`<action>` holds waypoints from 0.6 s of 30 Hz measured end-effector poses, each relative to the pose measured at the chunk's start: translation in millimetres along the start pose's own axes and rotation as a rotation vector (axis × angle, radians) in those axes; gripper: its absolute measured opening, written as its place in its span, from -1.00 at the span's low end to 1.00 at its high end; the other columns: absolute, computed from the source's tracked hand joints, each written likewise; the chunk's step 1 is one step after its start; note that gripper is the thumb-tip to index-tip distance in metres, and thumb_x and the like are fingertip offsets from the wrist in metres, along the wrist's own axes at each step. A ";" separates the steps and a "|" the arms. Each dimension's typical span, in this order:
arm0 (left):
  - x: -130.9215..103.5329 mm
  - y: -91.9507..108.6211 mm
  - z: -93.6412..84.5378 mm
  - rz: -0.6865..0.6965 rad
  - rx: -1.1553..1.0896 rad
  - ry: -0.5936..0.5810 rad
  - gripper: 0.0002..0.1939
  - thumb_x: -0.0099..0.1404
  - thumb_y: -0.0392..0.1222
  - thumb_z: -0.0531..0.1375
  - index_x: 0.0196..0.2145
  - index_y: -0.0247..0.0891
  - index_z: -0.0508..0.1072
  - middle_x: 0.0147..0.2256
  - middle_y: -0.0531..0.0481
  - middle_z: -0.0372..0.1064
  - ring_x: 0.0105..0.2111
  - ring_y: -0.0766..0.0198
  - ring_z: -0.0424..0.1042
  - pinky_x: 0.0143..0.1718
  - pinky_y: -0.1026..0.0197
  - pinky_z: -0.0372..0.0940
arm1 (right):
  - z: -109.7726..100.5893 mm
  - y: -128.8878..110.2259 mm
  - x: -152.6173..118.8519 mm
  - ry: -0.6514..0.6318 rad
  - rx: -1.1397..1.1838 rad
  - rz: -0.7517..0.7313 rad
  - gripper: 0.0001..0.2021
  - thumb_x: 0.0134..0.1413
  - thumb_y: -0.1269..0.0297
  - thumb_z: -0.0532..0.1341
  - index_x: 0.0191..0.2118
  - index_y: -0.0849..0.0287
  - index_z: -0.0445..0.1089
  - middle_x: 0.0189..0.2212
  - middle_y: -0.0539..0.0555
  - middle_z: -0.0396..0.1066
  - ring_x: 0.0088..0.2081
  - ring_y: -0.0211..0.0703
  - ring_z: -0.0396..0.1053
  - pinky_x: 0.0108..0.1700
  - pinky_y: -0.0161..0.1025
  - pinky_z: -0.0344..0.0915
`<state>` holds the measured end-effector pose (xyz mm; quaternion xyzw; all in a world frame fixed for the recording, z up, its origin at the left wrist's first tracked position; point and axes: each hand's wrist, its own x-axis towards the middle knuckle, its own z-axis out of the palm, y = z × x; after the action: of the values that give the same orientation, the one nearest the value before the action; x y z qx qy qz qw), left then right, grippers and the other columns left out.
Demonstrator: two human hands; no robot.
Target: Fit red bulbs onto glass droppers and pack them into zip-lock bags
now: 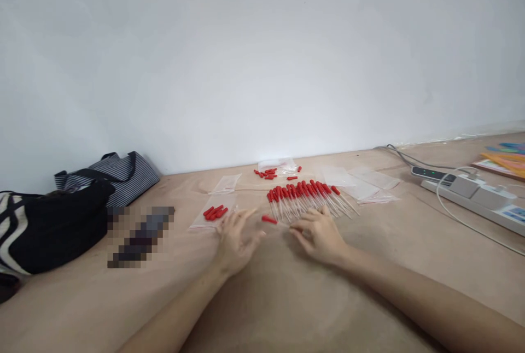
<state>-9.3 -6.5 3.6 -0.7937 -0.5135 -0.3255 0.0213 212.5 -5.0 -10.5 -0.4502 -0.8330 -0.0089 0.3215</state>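
Note:
Between my hands is a dropper with a red rubber bulb (269, 219) and a thin clear tube. The fingertips of my right hand (319, 235) pinch the tube end. My left hand (237, 238) is open just left of the bulb, fingers spread and slightly blurred, holding nothing I can see. Behind my right hand lies a row of several red-topped droppers (303, 192), clear tubes pointing toward me. Beyond my left fingers, loose red bulbs (215, 212) rest on a clear plastic bag (199, 222).
More red bulbs (268, 174) lie near the wall by another clear bag (283, 164). Flat plastic bags (363, 186) lie right of the droppers. A power strip (471, 197) with cables is at right. On the left are a black bag (61, 230) and a striped bag (127, 178).

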 end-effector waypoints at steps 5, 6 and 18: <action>12.0 -48.7 -8.3 -0.281 0.258 0.199 -0.77 0.13 -0.12 0.11 -0.25 -0.17 0.44 -0.21 -0.06 0.35 -0.17 0.06 0.24 -0.13 0.01 0.01 | 18.9 7.5 38.7 0.071 0.013 0.549 -0.71 0.01 0.20 0.05 -0.61 0.14 0.37 -0.56 -0.03 0.42 -0.43 -0.24 0.28 -0.22 -0.19 -0.11; 13.2 -56.8 -9.8 -0.312 0.287 0.220 -0.79 0.13 -0.12 0.11 -0.29 -0.18 0.46 -0.21 -0.07 0.35 -0.16 0.06 0.23 -0.13 0.02 0.01 | 23.5 8.4 45.8 0.077 -0.002 0.615 -0.70 0.01 0.20 0.05 -0.61 0.14 0.37 -0.56 -0.03 0.42 -0.44 -0.23 0.29 -0.20 -0.19 -0.10; 13.0 -72.3 -12.4 -0.414 0.365 0.112 -0.79 0.15 -0.12 0.09 -0.30 -0.16 0.46 -0.18 -0.09 0.33 -0.14 0.02 0.20 -0.16 -0.03 -0.01 | 42.0 13.6 68.2 -0.043 -0.155 0.687 -0.72 0.00 0.19 0.01 -0.50 0.17 0.42 -0.51 0.11 0.45 -0.36 -0.09 0.36 -0.15 -0.07 -0.12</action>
<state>-72.0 33.4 -1.3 -0.6357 -0.7127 -0.2687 0.1253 174.1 66.6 -10.4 -0.7272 -0.6364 0.0463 0.2531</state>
